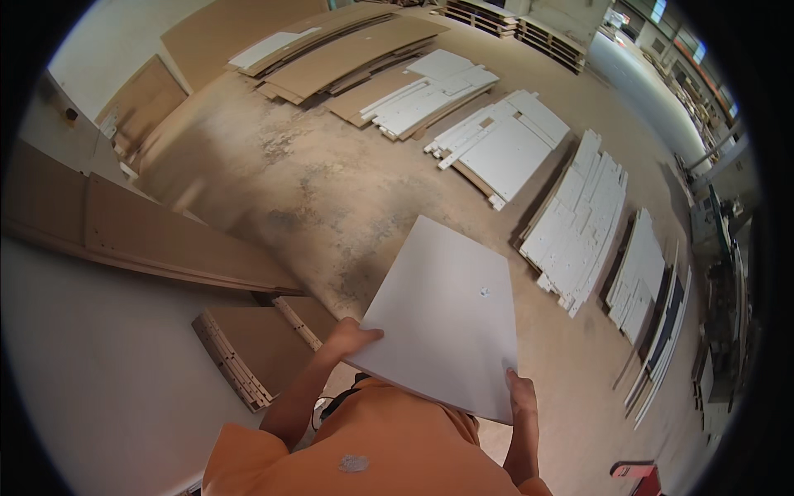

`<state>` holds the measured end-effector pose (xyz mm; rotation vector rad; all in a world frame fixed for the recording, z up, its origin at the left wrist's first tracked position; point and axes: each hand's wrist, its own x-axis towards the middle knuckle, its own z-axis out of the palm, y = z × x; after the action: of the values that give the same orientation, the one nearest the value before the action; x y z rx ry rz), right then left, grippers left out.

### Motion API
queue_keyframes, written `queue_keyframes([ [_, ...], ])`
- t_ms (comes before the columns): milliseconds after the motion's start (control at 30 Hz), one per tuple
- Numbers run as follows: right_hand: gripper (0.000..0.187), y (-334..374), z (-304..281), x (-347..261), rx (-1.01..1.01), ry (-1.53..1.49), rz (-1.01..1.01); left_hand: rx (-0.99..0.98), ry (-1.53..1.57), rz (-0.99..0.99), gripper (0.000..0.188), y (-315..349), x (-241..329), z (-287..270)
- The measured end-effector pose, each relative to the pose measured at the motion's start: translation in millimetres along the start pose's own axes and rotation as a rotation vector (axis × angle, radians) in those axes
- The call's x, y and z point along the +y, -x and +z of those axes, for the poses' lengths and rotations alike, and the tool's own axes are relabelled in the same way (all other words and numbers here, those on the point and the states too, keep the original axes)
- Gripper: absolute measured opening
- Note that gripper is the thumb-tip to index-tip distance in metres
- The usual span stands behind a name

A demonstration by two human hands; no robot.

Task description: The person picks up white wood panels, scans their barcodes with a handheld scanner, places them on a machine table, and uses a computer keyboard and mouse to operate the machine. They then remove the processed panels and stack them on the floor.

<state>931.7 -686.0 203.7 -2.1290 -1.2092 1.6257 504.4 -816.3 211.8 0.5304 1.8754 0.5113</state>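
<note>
L hand (351, 337) pinching left edge of white panel (438, 310), thumb on top; R hand (522, 393) pinching right edge. Panel before orange shirt (405, 438), brown board stack (256, 347) nearby L. Tip: even grip, corners clear of stack.

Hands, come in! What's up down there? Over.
Left hand, right hand gripping pale panel, one each side. Panel held before orange shirt. White board stack beyond, rightward.

smooth satin-looking white panel (438, 318), matt cloth shirt (405, 434), rough mottled floor (318, 194), wooden pallets (549, 43)
</note>
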Motion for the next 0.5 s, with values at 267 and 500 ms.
queue_keyframes([
  [267,0.063,-156,151,-256,-0.271,0.508,-0.004,0.213,0.098,-0.272,0.065,-90,35,-142],
  [500,0.059,-288,343,-501,-0.673,0.813,-0.222,0.373,0.332,-0.471,0.068,-186,82,-283],
])
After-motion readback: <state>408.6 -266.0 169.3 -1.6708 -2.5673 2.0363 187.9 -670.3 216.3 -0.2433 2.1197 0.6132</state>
